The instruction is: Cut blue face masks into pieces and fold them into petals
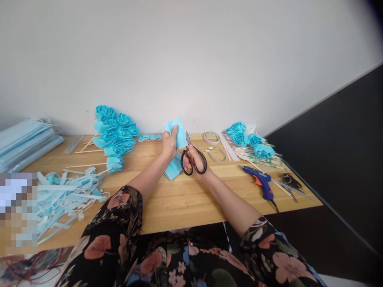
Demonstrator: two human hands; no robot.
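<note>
Black-handled scissors (188, 139) point forward, long axis leaning slightly left.

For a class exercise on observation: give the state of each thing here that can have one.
Sheet, held up in left hand
Scissors, in right hand, blade opening unclear
Blue piece, lying flat
Glue gun, lying on its side
Scraps, loosely heaped
Masks, stacked
Roses, formed, in two clusters
Rings, lying flat

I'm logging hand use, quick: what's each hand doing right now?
Left hand: closed, holding a blue sheet.
Right hand: closed around scissors with black handles.
</note>
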